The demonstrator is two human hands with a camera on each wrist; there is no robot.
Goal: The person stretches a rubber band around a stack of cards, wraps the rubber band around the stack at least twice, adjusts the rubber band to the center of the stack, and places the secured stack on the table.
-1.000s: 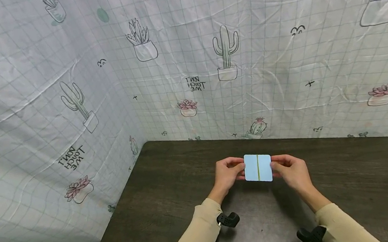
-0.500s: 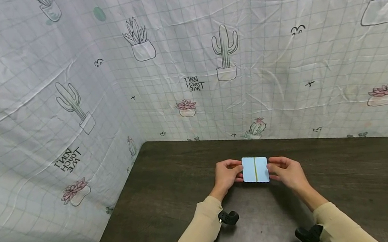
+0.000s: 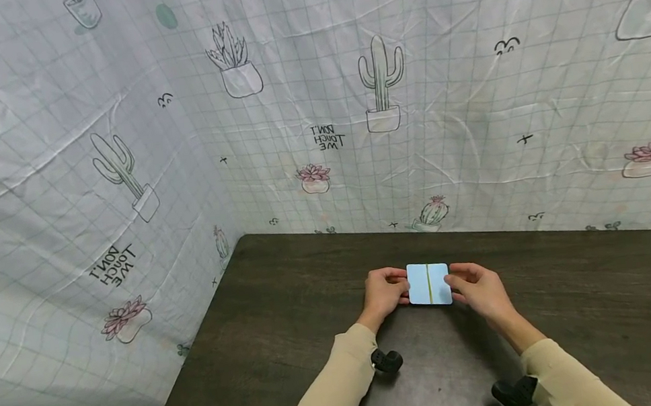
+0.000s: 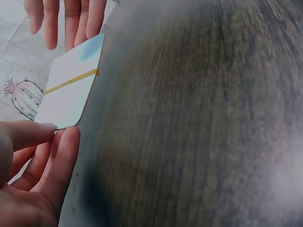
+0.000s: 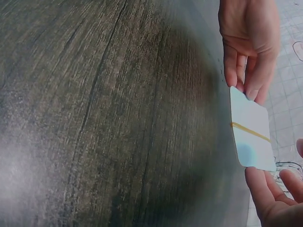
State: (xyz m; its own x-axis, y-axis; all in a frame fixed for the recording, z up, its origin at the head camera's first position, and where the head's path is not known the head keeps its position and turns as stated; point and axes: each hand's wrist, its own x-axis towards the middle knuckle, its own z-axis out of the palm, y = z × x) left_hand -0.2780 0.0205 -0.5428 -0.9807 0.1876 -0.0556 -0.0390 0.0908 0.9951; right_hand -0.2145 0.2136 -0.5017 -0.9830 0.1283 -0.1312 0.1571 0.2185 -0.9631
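A square pale blue card (image 3: pixel 418 286) with rounded corners is held up over the table, a yellow rubber band (image 3: pixel 429 283) running across its middle. My left hand (image 3: pixel 381 294) pinches its left edge between thumb and fingers, as the left wrist view also shows. At the opposite edge is my right hand (image 3: pixel 484 290). In the right wrist view its fingers (image 5: pixel 257 185) reach the card's near edge, while the thumb stands apart from the card's face. The back of the card is hidden.
The dark wooden table (image 3: pixel 287 289) spreads under both hands. A white curtain (image 3: pixel 306 43) with cactus drawings hangs behind it and along the left. Black wrist devices (image 3: pixel 389 360) sit on both beige sleeves.
Over the last second the card and both hands have shifted slightly left. My right thumb overlaps the card's face a little more in the head view. The left hand keeps its pinch.
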